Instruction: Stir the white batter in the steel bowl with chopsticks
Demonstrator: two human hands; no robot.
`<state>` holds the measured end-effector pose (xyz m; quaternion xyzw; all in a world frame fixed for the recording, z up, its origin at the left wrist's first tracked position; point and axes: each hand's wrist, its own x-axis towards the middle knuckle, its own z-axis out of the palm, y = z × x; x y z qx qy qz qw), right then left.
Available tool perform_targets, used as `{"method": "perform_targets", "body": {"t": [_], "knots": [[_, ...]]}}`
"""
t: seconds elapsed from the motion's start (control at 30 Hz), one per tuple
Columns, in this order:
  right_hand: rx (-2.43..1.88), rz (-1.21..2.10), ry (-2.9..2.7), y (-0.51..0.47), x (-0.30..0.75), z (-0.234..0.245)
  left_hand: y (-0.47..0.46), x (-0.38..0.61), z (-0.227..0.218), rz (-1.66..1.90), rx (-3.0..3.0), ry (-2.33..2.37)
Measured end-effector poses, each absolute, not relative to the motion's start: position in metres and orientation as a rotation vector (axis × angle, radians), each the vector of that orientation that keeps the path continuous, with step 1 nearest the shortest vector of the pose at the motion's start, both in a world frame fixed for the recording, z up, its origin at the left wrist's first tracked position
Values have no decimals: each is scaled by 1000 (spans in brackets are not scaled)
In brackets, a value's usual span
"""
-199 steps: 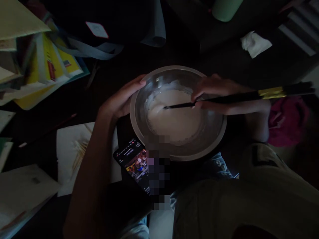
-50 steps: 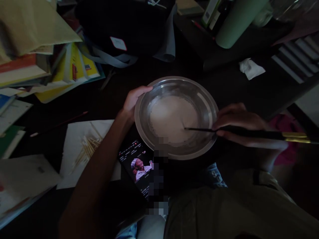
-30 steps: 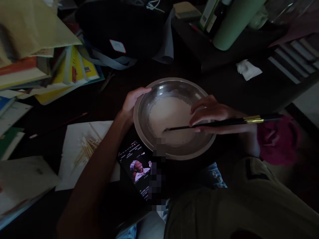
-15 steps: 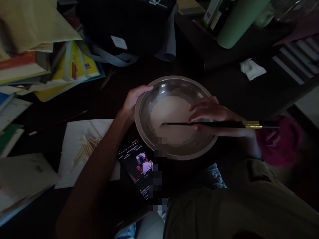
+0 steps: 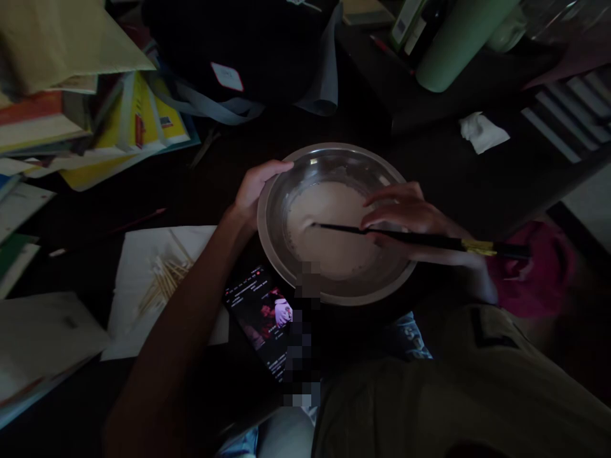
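A steel bowl holding pale batter sits on the dark table in front of me. My left hand grips the bowl's left rim. My right hand hovers over the bowl's right side and holds black chopsticks with a gold band. Their tips dip into the batter left of centre. A lit phone lies just below the bowl's near-left edge.
White paper with a bundle of thin sticks lies at the left. Stacked books fill the far left. A dark bag, a green bottle and a crumpled tissue stand behind the bowl. A pink cloth lies at right.
My right hand has swept the chopsticks around in the batter, from the bowl's right edge back over its middle, tips now farther up and left. My left hand stays on the rim.
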<state>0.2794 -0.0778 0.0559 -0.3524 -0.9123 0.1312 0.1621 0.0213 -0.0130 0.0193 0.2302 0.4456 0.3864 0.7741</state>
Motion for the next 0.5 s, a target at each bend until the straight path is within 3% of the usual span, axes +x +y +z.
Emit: {"method": "perform_targets", "body": {"t": [0.1,0.33,0.5], "knots": [[-1186,315,-2552,-79,287,62,-14,22,21,819,506,982],[-1092,607,-2593,-84,287,70,-13,21,20,829,507,979],[-1184,383,-2494,-82,278,62,-14,23,21,850,506,1006]]}}
